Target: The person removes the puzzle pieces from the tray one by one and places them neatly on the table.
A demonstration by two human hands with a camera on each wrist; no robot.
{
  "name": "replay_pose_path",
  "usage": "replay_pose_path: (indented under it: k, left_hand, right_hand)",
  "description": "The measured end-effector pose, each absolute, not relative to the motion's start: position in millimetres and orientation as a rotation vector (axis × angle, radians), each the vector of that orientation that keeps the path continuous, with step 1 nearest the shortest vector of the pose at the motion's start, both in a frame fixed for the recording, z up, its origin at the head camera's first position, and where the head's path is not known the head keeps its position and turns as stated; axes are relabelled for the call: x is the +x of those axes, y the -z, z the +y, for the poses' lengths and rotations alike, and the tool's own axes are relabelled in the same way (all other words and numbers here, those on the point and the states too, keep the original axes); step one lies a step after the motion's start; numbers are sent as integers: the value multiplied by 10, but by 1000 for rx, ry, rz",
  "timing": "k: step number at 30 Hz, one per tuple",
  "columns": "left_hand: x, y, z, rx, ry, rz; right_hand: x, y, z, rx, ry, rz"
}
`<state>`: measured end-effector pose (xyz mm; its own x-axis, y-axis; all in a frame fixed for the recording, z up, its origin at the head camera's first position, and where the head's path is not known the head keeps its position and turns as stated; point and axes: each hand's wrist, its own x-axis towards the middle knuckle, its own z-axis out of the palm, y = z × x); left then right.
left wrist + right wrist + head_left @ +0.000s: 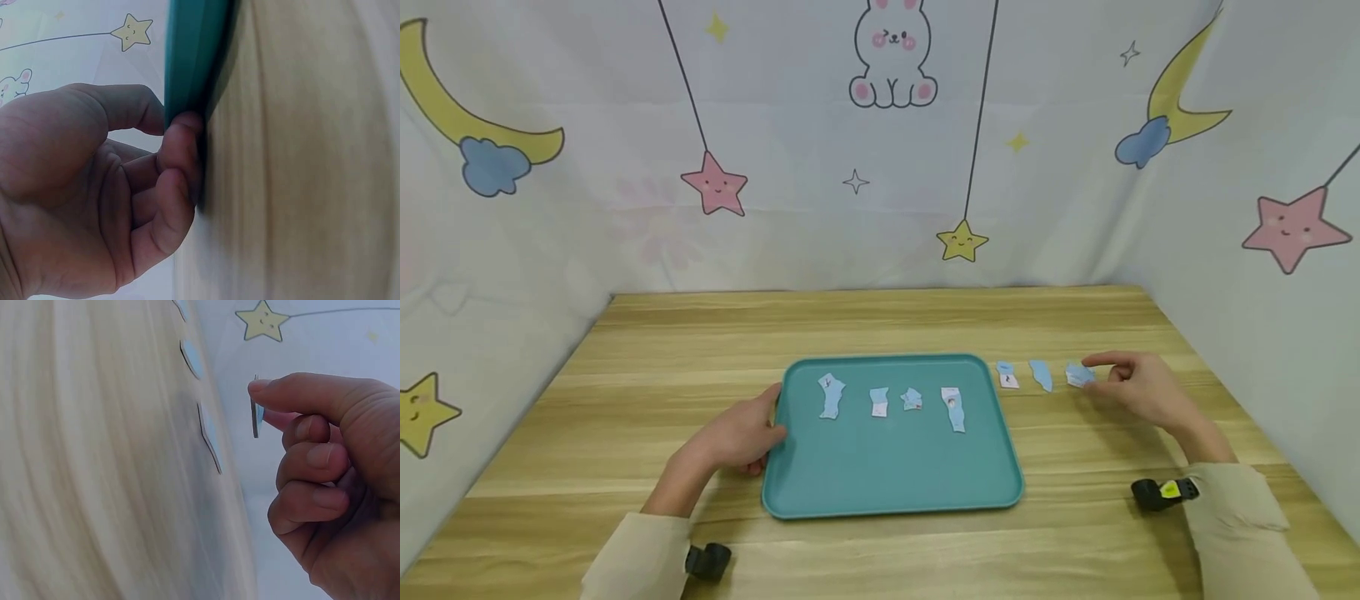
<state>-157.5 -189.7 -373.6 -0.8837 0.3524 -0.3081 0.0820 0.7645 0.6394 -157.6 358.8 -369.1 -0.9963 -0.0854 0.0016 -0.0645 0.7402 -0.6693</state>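
Note:
My left hand grips the left rim of a teal tray. In the left wrist view its thumb lies against the rim and its fingers curl at the underside. To the tray's right, my right hand pinches a small, flat, light-blue card piece between thumb and index finger, raised off the table; the other fingers are curled in. Below it, another irregular blue piece lies on the wood. In the head view the held piece overlaps this spot.
On the tray lie several blue-and-white pieces in a row: a long one, two short ones and another long one. Two pieces, one with white and one blue, lie right of the tray. Printed cloth surrounds the wooden table.

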Motion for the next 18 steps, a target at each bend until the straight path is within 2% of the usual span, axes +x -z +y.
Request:
replay_pose_path:
  k: [18]
  left_hand:
    - [-1591,3730,-1893,329,-896,2545]
  right_hand:
    - [-1610,3835,3949,52,1034,2998]
